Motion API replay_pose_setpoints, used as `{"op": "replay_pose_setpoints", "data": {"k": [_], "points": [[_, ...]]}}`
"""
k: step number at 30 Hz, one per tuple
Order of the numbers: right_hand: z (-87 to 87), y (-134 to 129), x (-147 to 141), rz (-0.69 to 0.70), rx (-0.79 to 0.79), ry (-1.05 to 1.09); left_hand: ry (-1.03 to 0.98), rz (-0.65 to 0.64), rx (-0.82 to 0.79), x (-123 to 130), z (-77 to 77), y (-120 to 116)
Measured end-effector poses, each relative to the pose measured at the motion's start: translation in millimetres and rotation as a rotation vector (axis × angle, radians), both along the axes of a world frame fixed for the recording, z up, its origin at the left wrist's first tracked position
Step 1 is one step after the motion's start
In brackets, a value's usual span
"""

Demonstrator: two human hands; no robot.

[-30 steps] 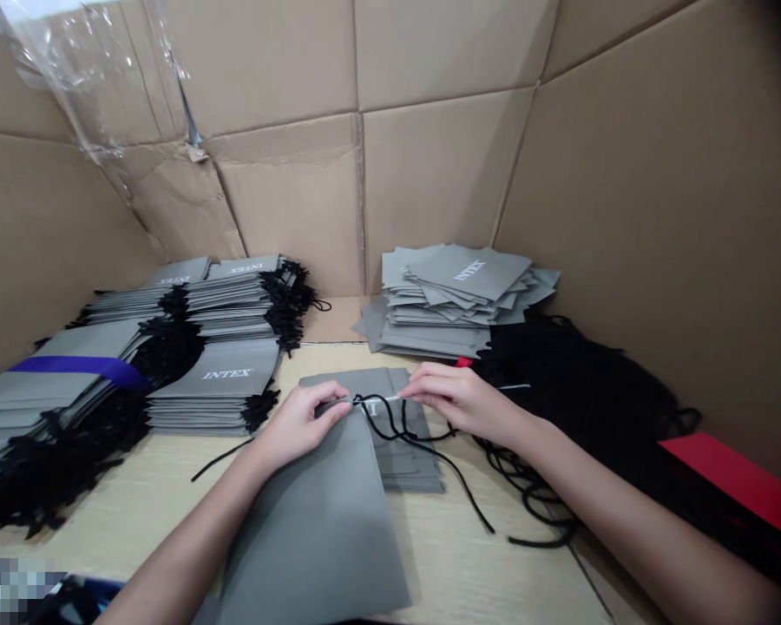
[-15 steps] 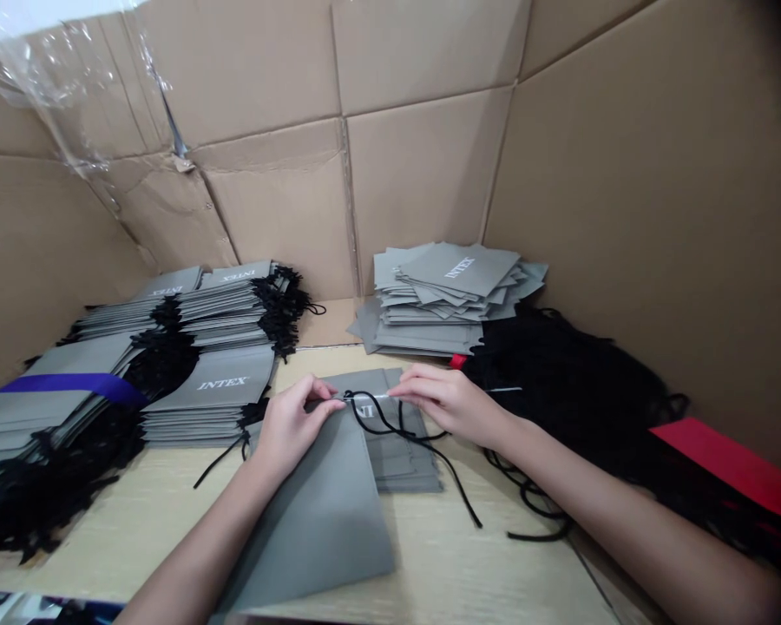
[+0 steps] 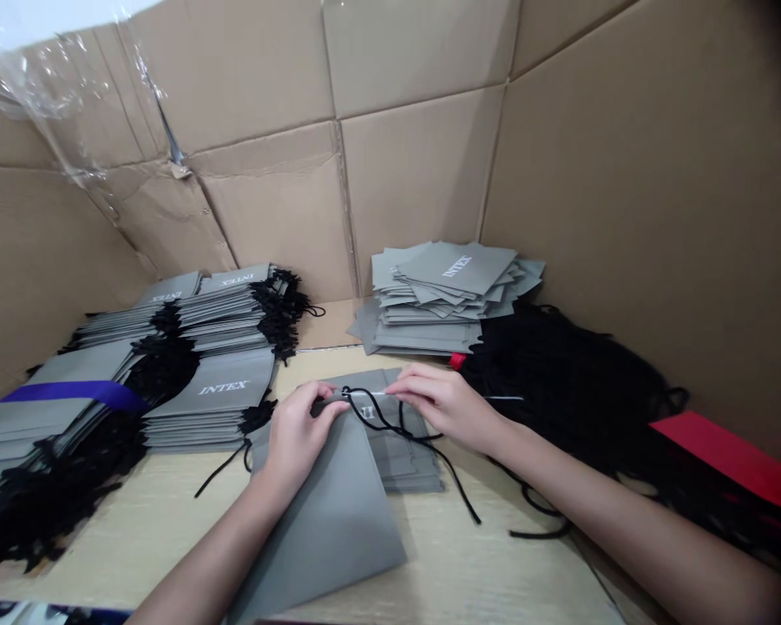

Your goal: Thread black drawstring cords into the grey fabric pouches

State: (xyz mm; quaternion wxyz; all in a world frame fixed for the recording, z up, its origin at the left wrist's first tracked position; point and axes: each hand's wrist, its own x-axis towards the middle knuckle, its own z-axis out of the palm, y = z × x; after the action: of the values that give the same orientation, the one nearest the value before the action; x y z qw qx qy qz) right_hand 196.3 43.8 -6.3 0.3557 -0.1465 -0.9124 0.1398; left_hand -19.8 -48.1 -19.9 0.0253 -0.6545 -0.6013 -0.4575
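Looks partway along, judging by the piles between the cardboard walls (image 3: 416, 174). Apparently done, on the left of the table (image 3: 482, 564): neat stacks (image 3: 225, 382) of grey pouches with black cord bunched along the edges, some under a purple band (image 3: 104, 392). Apparently left to do, at the back right: a looser pile (image 3: 475, 273) of grey pouches, without visible cord, just behind a black heap (image 3: 553, 356) of cord. Lying across part of that heap, a red strip (image 3: 729, 456).

In the near middle, partly under the hands, a short stack (image 3: 407, 469). In front of it and slanting down toward the near edge, the pouch (image 3: 338, 512) in hand. Seems midway too: black cord (image 3: 477, 518) looped at the top edge and trailing loose to the right, with no finished knot to be made out.

Both forearms angled in from the near side, meeting over the middle. Left hand (image 3: 294, 438) at the pouch's top edge, with fingers curled and with thumb and fingertips pinched tight on it. Right hand (image 3: 452, 408) level with the left and just apart, pointing leftward, with fingertips closed on a thin white rod (image 3: 372, 394). Visible again beyond the right hand, at the far end of the rod. Too small to tell whether threaded through the edge or merely against it.
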Motion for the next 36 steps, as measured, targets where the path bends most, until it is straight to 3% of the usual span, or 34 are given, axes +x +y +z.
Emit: {"op": "replay_pose_setpoints", "data": {"k": [9,22,36], "points": [[3.1,-4,0,0.001,0.037,-0.035,0.073,-0.049,0.134,-6,-1.2,2],[7.7,-6,1,0.076,0.000,-0.001,-0.024,-0.137,-0.040,-6,8.0,-6],[13.9,-6,1,0.110,-0.115,0.014,-0.095,-0.158,-0.007,-2,10.3,-7]]}}
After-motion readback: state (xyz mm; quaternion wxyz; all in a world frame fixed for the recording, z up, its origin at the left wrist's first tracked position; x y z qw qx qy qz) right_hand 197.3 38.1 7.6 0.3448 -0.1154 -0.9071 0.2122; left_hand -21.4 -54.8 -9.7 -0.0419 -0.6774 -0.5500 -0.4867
